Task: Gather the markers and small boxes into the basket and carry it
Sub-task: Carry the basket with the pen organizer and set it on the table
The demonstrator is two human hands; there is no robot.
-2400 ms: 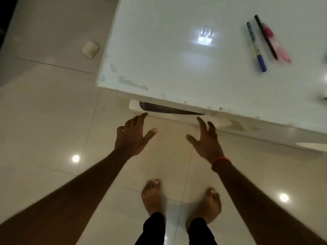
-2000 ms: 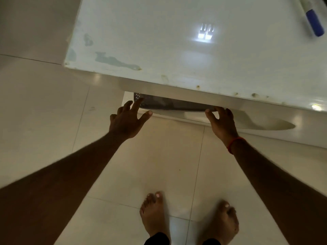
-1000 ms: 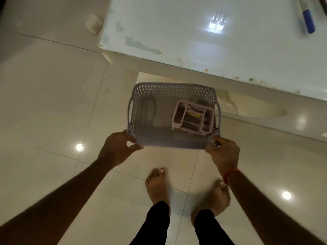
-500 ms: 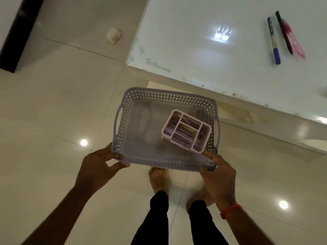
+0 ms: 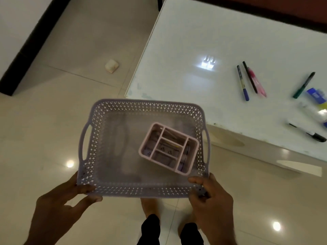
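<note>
We hold lilac perforated plastic basket [image 5: 141, 190] aloft by near rim; left hand [image 5: 58, 207] and right hand [image 5: 212, 200] both pinch its corners. Loose coloured markers [image 5: 242, 84] lie on glossy white table [image 5: 194, 41]. Our judgement: keep basket level, set it beside them.

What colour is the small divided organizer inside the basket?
The small divided plastic organizer is pale pink, clearest in the head view.

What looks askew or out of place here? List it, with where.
The pink divided organizer sits skewed in the basket, turned against its walls and crowded to the right. A small pale lump lies loose on the floor beside the table.
</note>
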